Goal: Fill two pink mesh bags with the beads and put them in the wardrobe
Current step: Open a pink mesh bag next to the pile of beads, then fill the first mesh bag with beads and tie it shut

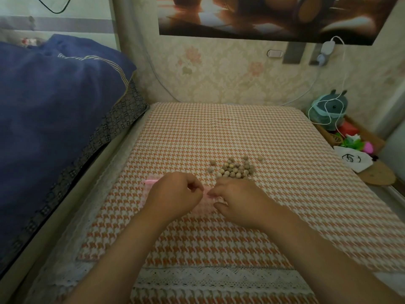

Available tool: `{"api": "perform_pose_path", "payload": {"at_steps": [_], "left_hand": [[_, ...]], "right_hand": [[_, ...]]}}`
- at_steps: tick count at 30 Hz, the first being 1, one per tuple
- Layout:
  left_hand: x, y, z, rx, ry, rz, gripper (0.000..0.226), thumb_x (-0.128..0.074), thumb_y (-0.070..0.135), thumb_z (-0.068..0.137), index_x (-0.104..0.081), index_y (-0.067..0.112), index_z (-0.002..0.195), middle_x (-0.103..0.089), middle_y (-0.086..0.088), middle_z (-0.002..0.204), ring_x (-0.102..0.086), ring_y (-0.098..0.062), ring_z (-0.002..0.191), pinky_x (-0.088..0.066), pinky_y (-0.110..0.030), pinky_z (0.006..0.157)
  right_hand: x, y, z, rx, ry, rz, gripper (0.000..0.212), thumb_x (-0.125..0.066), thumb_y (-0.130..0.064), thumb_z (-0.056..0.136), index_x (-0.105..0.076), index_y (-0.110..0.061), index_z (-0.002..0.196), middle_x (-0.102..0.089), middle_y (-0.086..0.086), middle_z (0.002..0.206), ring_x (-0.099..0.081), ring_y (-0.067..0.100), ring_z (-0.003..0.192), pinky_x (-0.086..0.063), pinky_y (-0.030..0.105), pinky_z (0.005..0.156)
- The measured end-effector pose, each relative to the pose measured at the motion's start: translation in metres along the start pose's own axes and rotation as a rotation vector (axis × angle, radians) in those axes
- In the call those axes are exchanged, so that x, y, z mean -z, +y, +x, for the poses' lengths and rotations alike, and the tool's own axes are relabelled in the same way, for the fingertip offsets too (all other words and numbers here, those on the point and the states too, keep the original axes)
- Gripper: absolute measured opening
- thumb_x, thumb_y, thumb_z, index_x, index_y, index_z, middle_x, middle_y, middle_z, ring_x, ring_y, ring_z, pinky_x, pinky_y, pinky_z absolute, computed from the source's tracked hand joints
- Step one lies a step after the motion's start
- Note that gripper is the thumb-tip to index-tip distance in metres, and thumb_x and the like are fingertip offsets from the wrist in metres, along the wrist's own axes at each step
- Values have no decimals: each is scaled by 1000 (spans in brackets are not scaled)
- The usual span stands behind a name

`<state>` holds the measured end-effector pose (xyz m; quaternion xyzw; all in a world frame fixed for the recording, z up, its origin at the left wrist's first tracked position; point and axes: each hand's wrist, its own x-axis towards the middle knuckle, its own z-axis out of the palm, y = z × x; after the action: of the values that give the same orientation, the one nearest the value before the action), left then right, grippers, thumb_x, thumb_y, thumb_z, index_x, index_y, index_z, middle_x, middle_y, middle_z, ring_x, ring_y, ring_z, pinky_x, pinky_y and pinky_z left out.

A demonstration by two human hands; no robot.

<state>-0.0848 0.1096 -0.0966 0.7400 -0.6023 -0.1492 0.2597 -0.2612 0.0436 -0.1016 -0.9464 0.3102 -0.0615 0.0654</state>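
Note:
A pile of several tan wooden beads [235,168] lies on the orange houndstooth table cover [219,132], just beyond my right hand. A pink mesh bag [203,205] lies flat on the cover, mostly hidden under both hands; a pink edge [151,179] shows left of my left hand. My left hand [175,196] is curled, its fingertips pinching the bag's rim near the middle. My right hand [238,200] pinches the same rim from the other side, its fingertips almost touching the left ones. I cannot tell whether a second bag lies beneath.
A bed with a dark blue quilt [54,106] runs along the left side. At the right edge stand a teal plush toy [331,110], a white cable [341,80], a white bag [355,160] and colourful items. A floral wall [219,69] is behind.

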Motion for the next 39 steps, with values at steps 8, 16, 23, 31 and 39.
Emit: {"api": "perform_pose_path", "payload": {"at_steps": [8, 16, 23, 31, 39], "left_hand": [[-1, 2, 0, -11, -4, 20, 23, -60, 33, 88, -75, 36, 105, -72, 22, 99, -63, 3, 82, -54, -24, 73], [1, 8, 14, 55, 136, -245, 17, -68, 10, 88, -81, 18, 96, -77, 6, 95, -68, -4, 88, -57, -27, 86], [4, 5, 24, 120, 109, -243, 22, -63, 5, 92, -79, 15, 104, -74, 1, 106, -68, -16, 91, -56, -29, 76], [6, -10, 39, 127, -26, -347, 24, -66, 4, 88, -77, 19, 103, -73, 6, 100, -62, -4, 67, -45, -16, 52], [5, -18, 42, 53, -80, -352, 25, -71, 9, 86, -75, 23, 106, -72, 8, 99, -70, -9, 87, -60, -21, 69]], "right_hand": [[0, 2, 2, -28, 37, 29, 18, -55, -35, 99, -71, -32, 107, -65, -12, 107, -61, 12, 97, -52, 35, 84], [0, 3, 6, 55, 156, 22, 34, -54, -25, 100, -66, -25, 131, -62, -12, 130, -63, 9, 107, -52, 30, 91], [6, 25, 20, -326, 361, 649, 19, -60, -17, 97, -70, -32, 101, -67, -18, 107, -66, 0, 77, -60, 25, 67], [-15, 47, 61, -344, 160, 127, 25, -59, -29, 99, -71, -32, 121, -64, -11, 129, -65, 13, 98, -54, 37, 83], [-27, 54, 85, -291, 42, -120, 21, -61, -38, 97, -77, -29, 108, -56, -4, 116, -63, 22, 99, -50, 33, 72]]}}
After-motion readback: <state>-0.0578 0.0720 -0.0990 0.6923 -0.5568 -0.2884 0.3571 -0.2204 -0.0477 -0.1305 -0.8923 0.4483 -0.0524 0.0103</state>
